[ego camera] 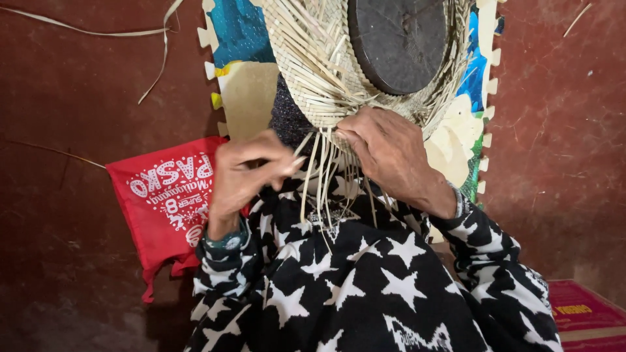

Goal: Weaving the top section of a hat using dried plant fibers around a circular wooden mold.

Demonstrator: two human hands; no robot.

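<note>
Head view: a half-woven straw mat (pixel 326 58) of pale flat strips lies on the person's lap, held down by a round dark weight (pixel 398 42). Its unfinished edge faces the body, and loose strips (pixel 319 176) hang from it, their long axes running from the woven edge toward the person.

The left hand (pixel 251 169) has its fingers curled together, pinching 1 strip just left of the fringe. The right hand (pixel 385 150) lies flat-knuckled against the woven edge, fingertips pressed on the weave where the strips emerge. Both hands touch the work; the right is nearer the edge.

Beneath are star-printed black clothing (pixel 365 287), a red cloth bag (pixel 166 202), a coloured puzzle foam mat (pixel 241 32) and a dark red floor (pixel 65 98).
</note>
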